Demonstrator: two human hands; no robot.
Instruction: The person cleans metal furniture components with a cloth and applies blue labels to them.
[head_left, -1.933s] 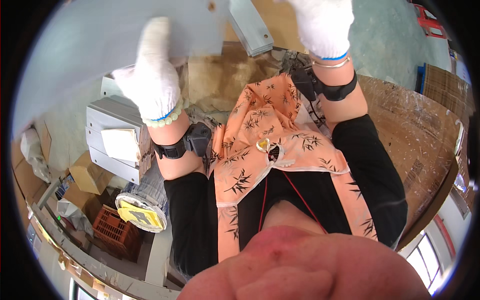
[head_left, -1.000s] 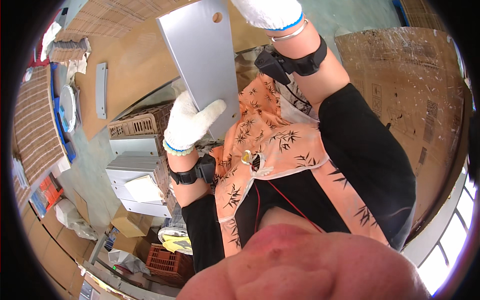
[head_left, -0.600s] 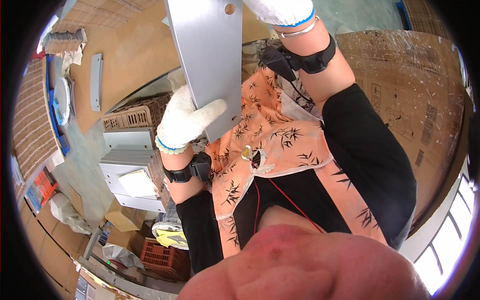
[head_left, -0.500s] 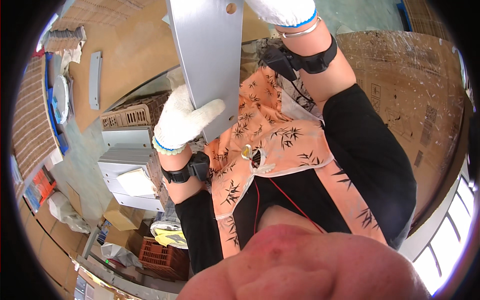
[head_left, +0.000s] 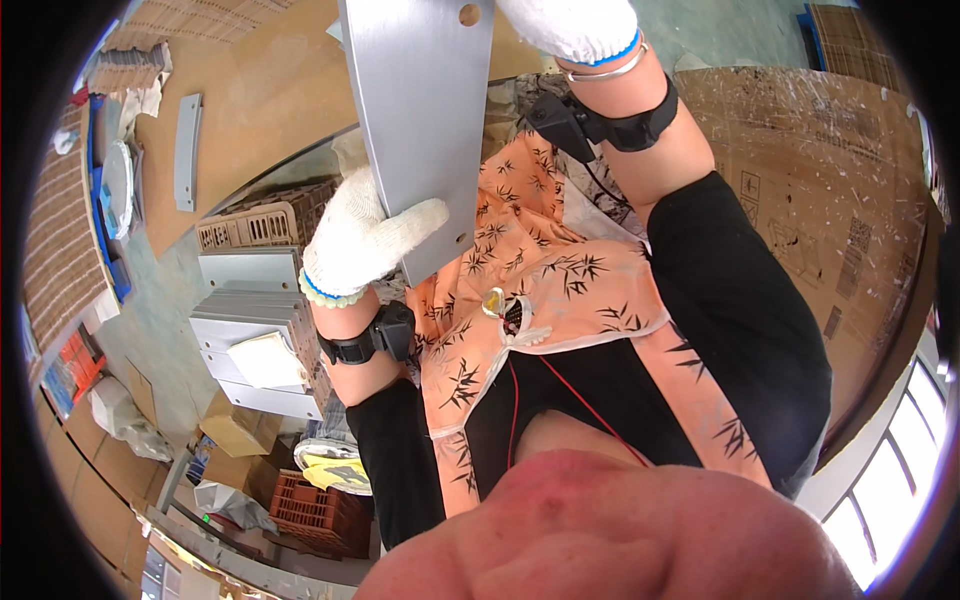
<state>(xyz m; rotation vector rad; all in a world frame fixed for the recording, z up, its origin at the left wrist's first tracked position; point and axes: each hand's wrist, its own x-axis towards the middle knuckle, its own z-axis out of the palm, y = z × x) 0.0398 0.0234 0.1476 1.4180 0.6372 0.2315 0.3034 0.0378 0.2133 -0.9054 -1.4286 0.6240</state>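
Observation:
A long, flat grey panel (head_left: 425, 120) with round holes near its edges stands tilted in front of me and runs out past the upper edge of the picture. My left hand (head_left: 365, 232), in a white knitted glove, grips its lower left side. The thumb lies across the front face, while the other fingers are hidden behind the panel. Close to the panel's upper right side is my right hand (head_left: 580, 25), also gloved in white. Its fingers are cut off by the picture's edge, so I cannot see what they do.
At my left, several similar grey panels (head_left: 250, 340) are stacked beside a tan plastic crate (head_left: 250, 228). One more panel (head_left: 187, 153) lies on a brown board (head_left: 260, 75). A large stained cardboard sheet (head_left: 800, 170) is at my right. A red-brown crate (head_left: 310, 510) sits lower left.
The view has shifted very slightly. My left hand keeps its grip on the grey panel, and both hands stay almost where they were.

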